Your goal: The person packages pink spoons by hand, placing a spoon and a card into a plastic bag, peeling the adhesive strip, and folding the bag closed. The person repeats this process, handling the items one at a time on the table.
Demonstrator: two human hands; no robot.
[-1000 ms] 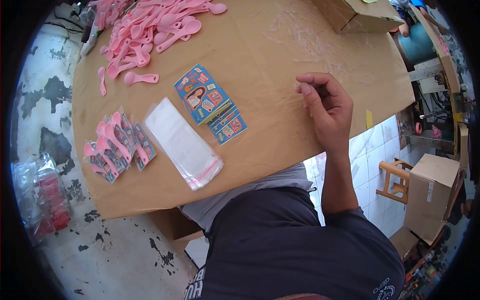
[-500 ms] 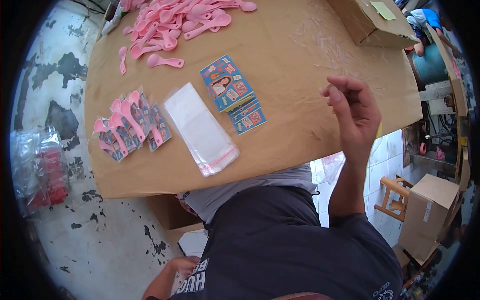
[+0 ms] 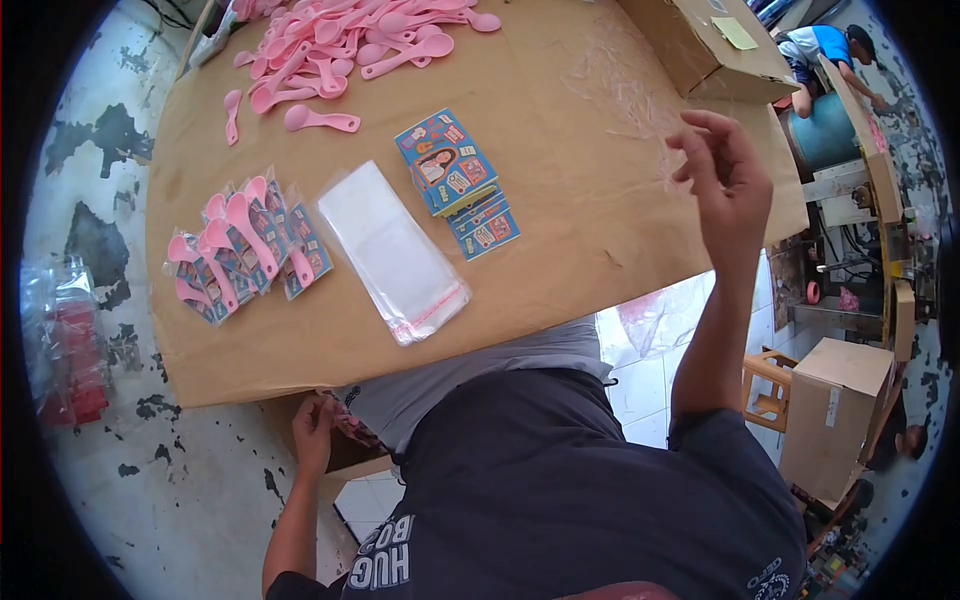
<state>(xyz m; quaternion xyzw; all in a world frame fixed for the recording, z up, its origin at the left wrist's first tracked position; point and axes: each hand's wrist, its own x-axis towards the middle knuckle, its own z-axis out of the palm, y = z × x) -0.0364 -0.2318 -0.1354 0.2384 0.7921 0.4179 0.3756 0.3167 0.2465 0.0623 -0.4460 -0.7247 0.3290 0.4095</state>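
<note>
My right hand (image 3: pixel 735 185) is raised over the right side of the table, fingers loosely curled and apart, with nothing visible in them. Beneath and beside it lie thin clear plastic strips (image 3: pixel 635 100). At the table's near left edge, my left hand (image 3: pixel 314 428) is closed, fingertips partly hidden, beside a patterned pink item (image 3: pixel 352 428). Clear plastic bags (image 3: pixel 385 250) lie stacked in the middle. Right of them is a pile of blue printed cards (image 3: pixel 448 165). To the left lie packed bags with pink spoons and cards (image 3: pixel 245 240).
Loose pink spoons (image 3: pixel 330 45) are heaped at the back of the brown table (image 3: pixel 560 220). A cardboard box (image 3: pixel 710 50) stands at the back right. Below the left edge is an open carton (image 3: pixel 285 425). Another person (image 3: pixel 825 45) is at the far right, near a stool (image 3: pixel 768 388).
My left hand has risen from beside my body to the table's near edge. My right hand has moved slightly up and right over the table. The view has shifted a little.
</note>
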